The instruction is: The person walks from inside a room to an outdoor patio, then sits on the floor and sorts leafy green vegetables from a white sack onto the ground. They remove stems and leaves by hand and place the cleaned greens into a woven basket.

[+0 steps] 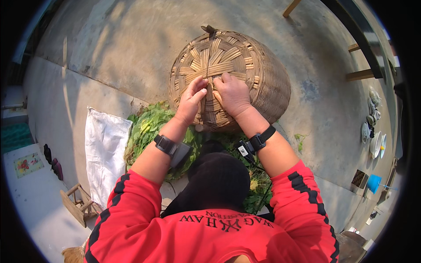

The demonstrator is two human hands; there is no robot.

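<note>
Before me a large woven wicker basket [273, 75] lies tipped, its round woven bottom facing me. A thin dark cord or wire [209, 56] runs across that bottom from a wooden piece [208, 29] at the far rim. My left hand [192, 100] is at the middle of the weave, fingers bent near the cord; whether they grip it is unclear. Just right of it, my right hand [233, 93] has curled fingers against the woven strips, and what they may hold is hidden.
Leafy green plants [148, 125] lie below the basket and around my legs. A white woven sack [107, 148] is spread at the left, near a small wooden stool [79, 203]. Shoes [365, 131], basins [376, 144] and a blue container [374, 183] stand at the right.
</note>
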